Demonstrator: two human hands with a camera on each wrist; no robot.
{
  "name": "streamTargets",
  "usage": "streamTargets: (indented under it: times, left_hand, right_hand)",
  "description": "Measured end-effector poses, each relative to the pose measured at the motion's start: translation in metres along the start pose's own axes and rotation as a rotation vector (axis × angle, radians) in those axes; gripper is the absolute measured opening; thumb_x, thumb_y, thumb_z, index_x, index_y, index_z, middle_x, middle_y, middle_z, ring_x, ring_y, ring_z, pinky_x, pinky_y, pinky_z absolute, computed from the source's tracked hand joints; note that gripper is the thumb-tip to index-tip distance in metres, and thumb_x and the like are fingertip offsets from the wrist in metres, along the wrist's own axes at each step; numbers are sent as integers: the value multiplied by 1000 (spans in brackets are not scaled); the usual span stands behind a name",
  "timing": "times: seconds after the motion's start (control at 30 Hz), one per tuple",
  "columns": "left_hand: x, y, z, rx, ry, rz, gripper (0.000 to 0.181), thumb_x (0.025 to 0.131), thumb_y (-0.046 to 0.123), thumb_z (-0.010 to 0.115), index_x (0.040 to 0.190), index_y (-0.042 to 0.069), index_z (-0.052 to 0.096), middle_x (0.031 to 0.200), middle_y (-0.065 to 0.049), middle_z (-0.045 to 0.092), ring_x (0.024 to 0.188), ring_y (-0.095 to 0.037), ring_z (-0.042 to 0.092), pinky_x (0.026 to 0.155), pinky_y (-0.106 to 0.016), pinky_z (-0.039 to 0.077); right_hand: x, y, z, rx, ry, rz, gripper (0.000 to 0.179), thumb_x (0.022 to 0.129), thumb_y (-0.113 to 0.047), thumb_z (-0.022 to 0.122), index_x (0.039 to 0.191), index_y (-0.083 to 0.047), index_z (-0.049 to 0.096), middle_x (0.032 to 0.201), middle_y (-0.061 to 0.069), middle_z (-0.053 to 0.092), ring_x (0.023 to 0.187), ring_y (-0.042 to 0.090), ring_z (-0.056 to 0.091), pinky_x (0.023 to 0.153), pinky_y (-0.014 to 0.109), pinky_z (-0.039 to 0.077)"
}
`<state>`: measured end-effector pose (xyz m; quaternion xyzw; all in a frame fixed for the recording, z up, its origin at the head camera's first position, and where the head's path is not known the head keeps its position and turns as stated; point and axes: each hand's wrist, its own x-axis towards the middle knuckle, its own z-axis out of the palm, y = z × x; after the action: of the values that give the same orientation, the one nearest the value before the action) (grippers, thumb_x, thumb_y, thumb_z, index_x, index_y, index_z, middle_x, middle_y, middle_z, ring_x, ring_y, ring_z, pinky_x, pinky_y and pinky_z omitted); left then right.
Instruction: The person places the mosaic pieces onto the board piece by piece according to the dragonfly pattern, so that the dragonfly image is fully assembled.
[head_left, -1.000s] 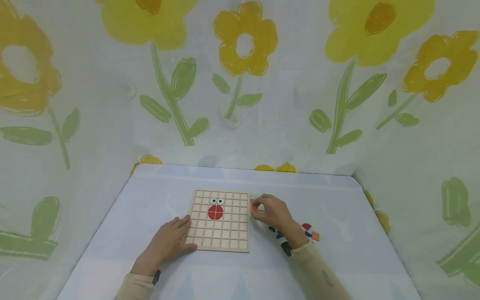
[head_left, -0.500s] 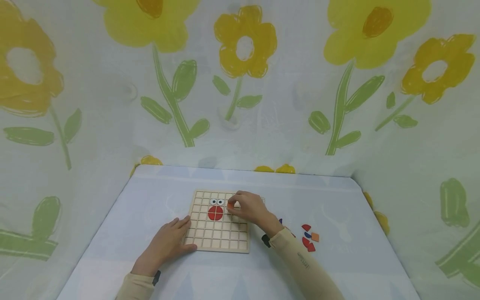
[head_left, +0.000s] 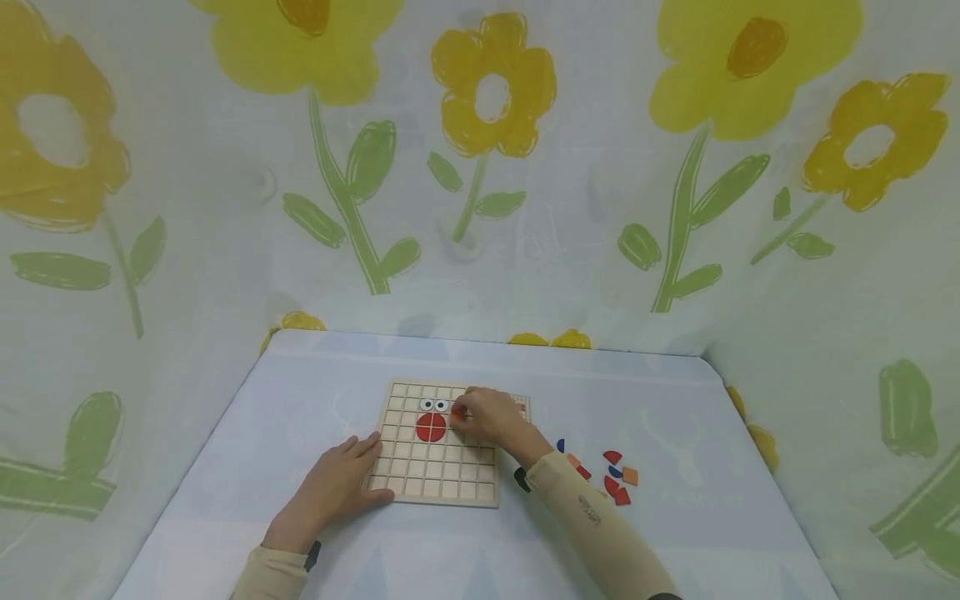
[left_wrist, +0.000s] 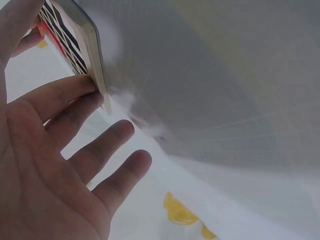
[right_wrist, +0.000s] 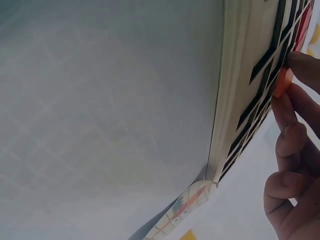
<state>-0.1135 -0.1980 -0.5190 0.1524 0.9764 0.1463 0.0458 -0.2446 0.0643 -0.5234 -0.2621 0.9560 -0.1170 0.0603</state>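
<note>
A pale cloth printed with big yellow flowers [head_left: 491, 83] hangs behind and around a light blue counter [head_left: 300, 375]. On the counter lies a wooden grid board [head_left: 438, 467], its cells divided by thin strips. Two small white eye pieces [head_left: 433, 405] sit in its upper rows, and a red circle [head_left: 431, 427] lies just below them. The left hand [head_left: 333, 487] rests flat at the board's near left corner, fingers straight and spread, with the fingertips [left_wrist: 87, 85] touching the board's edge in the left wrist view. The right hand [head_left: 491, 417] reaches over the upper middle of the board, just to the right of the red circle, and pinches a small orange piece [right_wrist: 282, 82] between its fingertips. In the right wrist view that piece is pressed against the face of the grid. A printed card [head_left: 521, 404] peeks out from behind the board's far right corner. To the right of the board, apart from it, a cluster of loose pieces [head_left: 611, 479] in red, blue and orange lies on the counter beside the right sleeve [head_left: 592, 533].
</note>
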Motion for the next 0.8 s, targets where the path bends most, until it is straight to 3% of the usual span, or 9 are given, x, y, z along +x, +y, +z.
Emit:
streamTargets:
  times: [0.3, 0.8]
  left_hand:
    - [0, 1, 0, -5, 0, -3, 89, 80, 54, 80, 142, -4, 54, 151, -17, 50, 136, -48, 45, 110, -61, 40]
    - [1, 0, 3, 7, 7, -8, 88, 81, 54, 79, 142, -4, 54, 151, -17, 50, 137, -48, 44, 111, -60, 40]
  right_hand:
    - [2, -5, 2, -1, -41, 60, 23, 92, -38, 77, 111, -26, 80, 93, -13, 63, 82, 7, 54, 73, 22, 50]
    - [-2, -4, 4, -11, -13, 31, 24, 91, -34, 78, 113, -26, 80, 92, -13, 64, 79, 6, 53, 67, 18, 48]
